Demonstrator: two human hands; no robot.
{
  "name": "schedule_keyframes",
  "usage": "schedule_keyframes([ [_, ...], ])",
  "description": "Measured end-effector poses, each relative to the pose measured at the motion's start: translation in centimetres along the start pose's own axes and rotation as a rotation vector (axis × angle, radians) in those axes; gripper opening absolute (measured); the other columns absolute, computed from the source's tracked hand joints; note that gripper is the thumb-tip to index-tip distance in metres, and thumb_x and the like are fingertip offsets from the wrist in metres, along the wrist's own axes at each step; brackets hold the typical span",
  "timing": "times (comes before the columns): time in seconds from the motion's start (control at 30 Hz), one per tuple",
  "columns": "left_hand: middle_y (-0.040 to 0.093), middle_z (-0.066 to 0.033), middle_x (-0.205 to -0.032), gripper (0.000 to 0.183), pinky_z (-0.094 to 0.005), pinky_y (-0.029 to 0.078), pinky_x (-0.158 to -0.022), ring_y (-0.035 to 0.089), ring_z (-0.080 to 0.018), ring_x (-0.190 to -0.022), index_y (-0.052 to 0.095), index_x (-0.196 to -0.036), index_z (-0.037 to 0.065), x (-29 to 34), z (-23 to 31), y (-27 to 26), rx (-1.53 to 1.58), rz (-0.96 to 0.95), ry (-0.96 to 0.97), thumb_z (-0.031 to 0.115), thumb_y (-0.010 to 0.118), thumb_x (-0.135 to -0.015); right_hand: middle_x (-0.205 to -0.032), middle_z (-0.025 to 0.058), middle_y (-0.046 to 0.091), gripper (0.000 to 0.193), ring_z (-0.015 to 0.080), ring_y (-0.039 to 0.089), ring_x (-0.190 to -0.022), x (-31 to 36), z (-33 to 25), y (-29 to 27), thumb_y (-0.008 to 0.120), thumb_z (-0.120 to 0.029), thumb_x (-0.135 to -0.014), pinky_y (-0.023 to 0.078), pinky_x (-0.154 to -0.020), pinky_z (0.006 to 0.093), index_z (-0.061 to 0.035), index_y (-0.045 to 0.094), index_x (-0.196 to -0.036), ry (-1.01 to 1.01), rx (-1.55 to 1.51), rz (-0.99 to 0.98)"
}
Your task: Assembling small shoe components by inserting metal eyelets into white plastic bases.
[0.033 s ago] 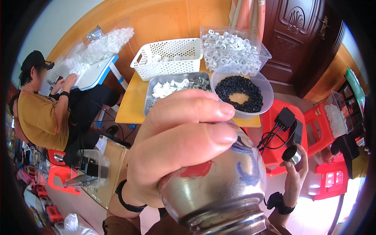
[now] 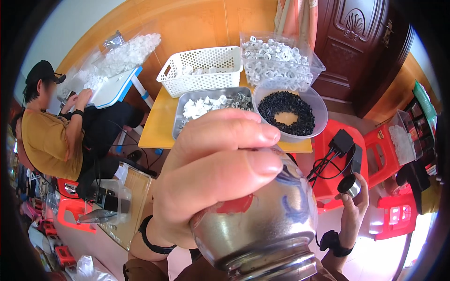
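Note:
Close up, my left hand [image 2: 220, 164] is wrapped over a rounded steel flask [image 2: 262, 225] with worn red and blue patterning. The flask is tipped with its ridged neck toward the lower right; its mouth is out of sight past the lower edge. Lower right, my right hand [image 2: 354, 208] holds a small steel cup [image 2: 349, 186], likely the flask's cap, between thumb and fingers. Its dark open side faces up and left. The two hands are apart.
A yellow table [image 2: 157, 117] bears a white perforated basket [image 2: 201, 68], a metal tray [image 2: 180, 112] of small white and metal parts, a bowl [image 2: 321, 117] of black bits and a bin [image 2: 281, 58] of white rings. Red stools [image 2: 328, 136] stand right. A seated person [image 2: 51, 136] works left.

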State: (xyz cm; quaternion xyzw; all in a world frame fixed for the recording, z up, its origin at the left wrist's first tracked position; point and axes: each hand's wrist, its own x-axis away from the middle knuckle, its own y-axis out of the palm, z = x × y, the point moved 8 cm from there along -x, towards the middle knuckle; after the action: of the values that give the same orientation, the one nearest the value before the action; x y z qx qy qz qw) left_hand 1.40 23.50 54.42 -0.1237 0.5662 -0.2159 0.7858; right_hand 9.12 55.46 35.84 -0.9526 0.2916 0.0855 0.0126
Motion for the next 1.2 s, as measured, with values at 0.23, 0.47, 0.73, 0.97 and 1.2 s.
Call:
schedule_keyframes([
  [0.23, 0.052, -0.0254, -0.11, 0.045, -0.0452, 0.055, -0.08, 0.053, -0.0418, -0.105, 0.043, -0.12, 0.01, 0.3, 1.5, 0.3, -0.039, 0.125, 0.057, 0.017, 0.067, -0.082, -0.114, 0.0088, 0.049, 0.066, 0.0132, 0.06, -0.081, -0.3, -0.1, 0.1, 0.079, -0.023, -0.067, 0.054, -0.065, 0.0253, 0.0012, 0.05, -0.121, -0.051, 0.021, 0.018],
  [0.47, 0.052, -0.0207, -0.111, 0.045, -0.0482, 0.051, -0.086, 0.053, -0.0424, -0.103, 0.043, -0.118, 0.015, -0.5, 3.6, 0.1, -0.095, 0.19, 0.085, 0.019, 0.069, -0.081, -0.111, 0.008, 0.049, 0.069, 0.0143, 0.058, -0.087, -0.1, -0.2, -0.3, 0.083, -0.028, -0.065, 0.052, -0.07, 0.0244, 0.0013, 0.051, -0.119, -0.059, 0.018, -0.006],
  [0.73, 0.049, -0.0183, -0.116, 0.041, -0.0543, 0.048, -0.088, 0.046, -0.0451, -0.112, 0.045, -0.123, 0.023, -0.4, 4.1, -0.7, -0.035, 0.186, 0.177, 0.027, 0.061, -0.085, -0.102, 0.0059, 0.053, 0.068, 0.0135, 0.058, -0.087, 0.1, -1.0, -0.1, 0.083, -0.027, -0.065, 0.052, -0.069, 0.0243, 0.0008, 0.051, -0.118, -0.044, -0.014, -0.012],
  [0.97, 0.049, -0.017, -0.117, 0.044, -0.055, 0.046, -0.091, 0.046, -0.046, -0.111, 0.045, -0.124, 0.024, -1.0, 4.8, -1.2, -0.139, 0.039, 0.139, 0.025, 0.063, -0.084, -0.103, 0.006, 0.053, 0.065, 0.0133, 0.059, -0.086, 0.2, -1.2, 0.2, 0.082, -0.022, -0.066, 0.052, -0.068, 0.0238, 0.0008, 0.051, -0.119, -0.035, -0.053, -0.017],
  [1.2, 0.052, -0.0254, -0.111, 0.039, -0.0532, 0.049, -0.087, 0.051, -0.0453, -0.108, 0.043, -0.118, 0.01, -0.7, 3.2, -0.6, 0.001, 0.173, 0.072, 0.022, 0.063, -0.086, -0.108, 0.0067, 0.052, 0.067, 0.0136, 0.058, -0.087, -0.1, -0.5, -0.1, 0.081, -0.025, -0.065, 0.051, -0.069, 0.0236, 0.0013, 0.051, -0.119, -0.031, -0.012, -0.016],
])
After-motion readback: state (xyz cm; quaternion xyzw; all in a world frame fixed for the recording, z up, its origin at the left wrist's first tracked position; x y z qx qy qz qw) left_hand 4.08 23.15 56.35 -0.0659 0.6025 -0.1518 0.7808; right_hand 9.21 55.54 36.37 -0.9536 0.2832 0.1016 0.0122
